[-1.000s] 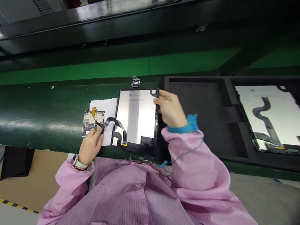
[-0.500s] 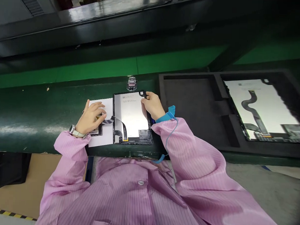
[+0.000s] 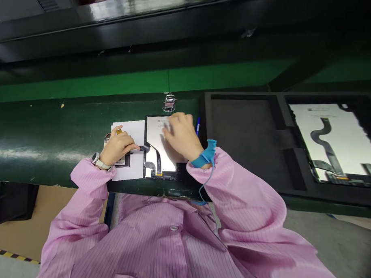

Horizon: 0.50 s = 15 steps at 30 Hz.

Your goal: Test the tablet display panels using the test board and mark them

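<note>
A tablet display panel [image 3: 153,132] lies back side up on the green bench, its lower edge toward me. From that edge a dark flat ribbon cable [image 3: 158,158] bends up and left. My left hand [image 3: 118,147] pinches the cable's free end between thumb and fingers, above a white sheet [image 3: 137,131] beside the panel. Under this hand a dark part with a barcode label [image 3: 120,162] shows only in part. My right hand [image 3: 184,135], slightly blurred, is over the panel's right side with fingers apart, holding nothing; whether it touches the panel I cannot tell.
A black foam tray [image 3: 206,135] stands to the right, with a second display panel [image 3: 335,124] in its right compartment. Beyond the panel sits a small metal counter [image 3: 169,102]. A blue pen [image 3: 198,125] lies by the tray. A blue wrist strap [image 3: 205,154] trails a coiled cord.
My right hand has left the panel's upper right edge and moved inward over its surface. My left hand has closed from spread fingers to a pinch on the cable. The view has shifted slightly.
</note>
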Available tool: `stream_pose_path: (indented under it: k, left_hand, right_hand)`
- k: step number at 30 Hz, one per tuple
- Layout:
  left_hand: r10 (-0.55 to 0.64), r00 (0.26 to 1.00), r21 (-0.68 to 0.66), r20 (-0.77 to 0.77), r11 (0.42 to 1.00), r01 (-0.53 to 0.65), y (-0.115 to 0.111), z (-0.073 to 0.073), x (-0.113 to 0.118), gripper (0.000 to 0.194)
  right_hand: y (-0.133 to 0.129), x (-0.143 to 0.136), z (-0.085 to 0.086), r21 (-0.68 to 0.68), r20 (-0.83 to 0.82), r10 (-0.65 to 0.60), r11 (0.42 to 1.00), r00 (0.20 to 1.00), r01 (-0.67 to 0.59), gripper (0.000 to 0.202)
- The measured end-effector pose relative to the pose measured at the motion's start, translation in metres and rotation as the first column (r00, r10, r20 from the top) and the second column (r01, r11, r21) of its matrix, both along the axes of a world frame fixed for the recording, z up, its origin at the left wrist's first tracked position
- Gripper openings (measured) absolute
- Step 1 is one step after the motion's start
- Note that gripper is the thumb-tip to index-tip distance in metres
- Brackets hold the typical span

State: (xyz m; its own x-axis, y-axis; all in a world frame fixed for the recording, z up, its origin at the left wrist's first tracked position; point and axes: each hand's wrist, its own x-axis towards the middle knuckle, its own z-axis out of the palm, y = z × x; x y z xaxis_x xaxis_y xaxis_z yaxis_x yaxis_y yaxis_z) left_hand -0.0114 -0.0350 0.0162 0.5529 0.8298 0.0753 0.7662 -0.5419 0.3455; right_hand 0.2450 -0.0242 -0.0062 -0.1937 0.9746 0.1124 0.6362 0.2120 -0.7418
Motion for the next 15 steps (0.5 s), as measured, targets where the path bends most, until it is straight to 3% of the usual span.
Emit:
stream_pose_path:
  k: [2,4,10,15]
  left_hand:
    - [-0.012,1.000,-0.032,0.006,0.999,0.012,0.001,0.002,0.002,0.043]
    - [-0.019,0.999,-0.077,0.027,0.997,0.021,0.002,0.005,0.002,0.043]
    - [-0.004,0.997,-0.163,0.080,0.986,0.017,-0.001,0.016,-0.002,0.036]
    - [0.008,0.999,-0.159,0.040,0.987,-0.002,-0.002,0.014,0.000,0.027]
  right_hand:
    - [-0.003,-0.017,0.009,-0.027,-0.053,0.331,0.943,0.942,-0.332,0.027]
    - [-0.005,-0.033,0.012,-0.070,-0.107,0.511,0.852,0.853,-0.519,0.018]
    - [-0.003,-0.048,0.004,-0.084,-0.173,0.530,0.832,0.830,-0.548,0.009]
    - [-0.003,-0.051,0.003,-0.110,-0.211,0.439,0.877,0.873,-0.467,0.005]
